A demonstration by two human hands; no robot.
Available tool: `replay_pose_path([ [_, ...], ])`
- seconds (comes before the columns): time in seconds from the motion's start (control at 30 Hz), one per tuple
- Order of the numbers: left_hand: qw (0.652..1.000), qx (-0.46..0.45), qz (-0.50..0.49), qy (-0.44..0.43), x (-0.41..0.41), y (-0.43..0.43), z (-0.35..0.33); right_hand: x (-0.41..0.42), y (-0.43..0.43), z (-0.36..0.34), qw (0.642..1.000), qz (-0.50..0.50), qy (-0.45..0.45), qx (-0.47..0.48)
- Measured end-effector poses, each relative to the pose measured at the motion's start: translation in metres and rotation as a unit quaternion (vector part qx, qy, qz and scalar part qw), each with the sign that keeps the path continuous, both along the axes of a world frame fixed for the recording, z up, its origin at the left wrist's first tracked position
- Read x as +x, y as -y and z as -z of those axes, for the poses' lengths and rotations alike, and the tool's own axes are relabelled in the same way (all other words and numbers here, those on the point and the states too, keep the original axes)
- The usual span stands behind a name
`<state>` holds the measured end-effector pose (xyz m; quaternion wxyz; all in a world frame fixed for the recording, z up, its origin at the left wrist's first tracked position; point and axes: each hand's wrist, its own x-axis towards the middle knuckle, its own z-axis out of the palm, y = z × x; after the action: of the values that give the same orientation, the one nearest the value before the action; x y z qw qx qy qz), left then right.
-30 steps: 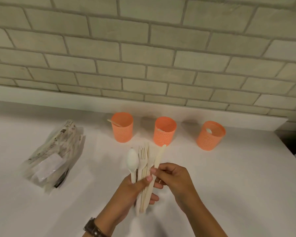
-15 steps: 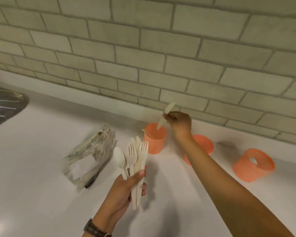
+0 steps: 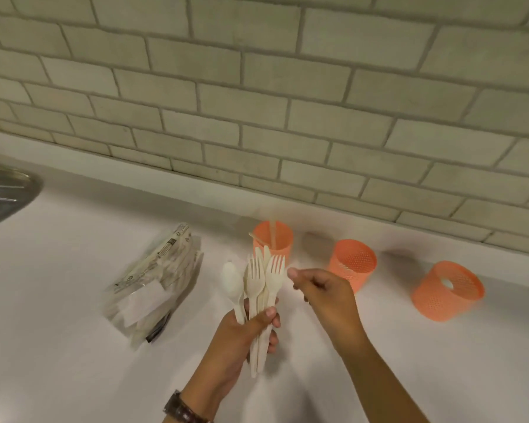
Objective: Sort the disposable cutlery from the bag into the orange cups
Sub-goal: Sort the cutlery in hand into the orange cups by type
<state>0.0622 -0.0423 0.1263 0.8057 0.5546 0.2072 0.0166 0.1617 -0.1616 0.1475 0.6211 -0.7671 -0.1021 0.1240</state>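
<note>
My left hand (image 3: 245, 329) grips a fan of pale disposable cutlery (image 3: 258, 282) upright: a spoon (image 3: 232, 280), two forks and more pieces behind. My right hand (image 3: 322, 290) is empty, its fingers loosely curled, just right of the fork tines. Three orange mesh cups stand along the wall. The left cup (image 3: 277, 241) holds two pale knife handles, the middle cup (image 3: 353, 264) and the right cup (image 3: 448, 290) show little inside. The clear cutlery bag (image 3: 158, 280) lies on the counter to the left.
The white counter (image 3: 74, 346) runs to a tiled brick wall (image 3: 257, 102) behind the cups. A steel sink drainer (image 3: 3, 195) sits at the far left edge. A watch is on my left wrist.
My right hand has let go of the knife into the left cup and drawn back to the cutlery in my left hand. The view has swung slightly.
</note>
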Motion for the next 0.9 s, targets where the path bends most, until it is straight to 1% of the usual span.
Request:
replay_pose_path([
  [0.1, 0.999, 0.053, 0.000, 0.002, 0.005, 0.020, -0.005, -0.039, 0.019, 0.001, 1.000, 0.002, -0.022, 0.008],
  [0.27, 0.989, 0.146, 0.024, 0.029, 0.012, 0.054, -0.010, -0.054, 0.034, -0.001, 0.994, 0.102, 0.001, 0.027],
  [0.37, 0.984, 0.171, 0.032, 0.034, 0.016, 0.071, -0.006, -0.059, 0.042, -0.003, 0.989, 0.134, -0.028, 0.052],
  [0.47, 0.982, 0.183, 0.030, 0.034, 0.019, 0.084, -0.002, -0.061, 0.052, 0.001, 0.984, 0.171, -0.028, 0.029],
  [0.53, 0.980, 0.189, 0.044, 0.039, 0.019, 0.090, -0.002, -0.060, 0.058, 0.002, 0.984, 0.179, -0.015, 0.013],
  [0.63, 0.979, 0.187, 0.075, 0.039, 0.017, 0.094, -0.009, -0.058, 0.067, 0.000, 0.985, 0.174, -0.009, 0.016],
  [0.77, 0.984, 0.141, 0.103, 0.042, 0.014, 0.089, -0.015, -0.056, 0.073, -0.004, 0.986, 0.158, -0.019, 0.051],
  [0.9, 0.987, 0.094, 0.117, 0.051, 0.012, 0.080, -0.015, -0.053, 0.077, -0.006, 0.988, 0.113, -0.047, 0.091],
])
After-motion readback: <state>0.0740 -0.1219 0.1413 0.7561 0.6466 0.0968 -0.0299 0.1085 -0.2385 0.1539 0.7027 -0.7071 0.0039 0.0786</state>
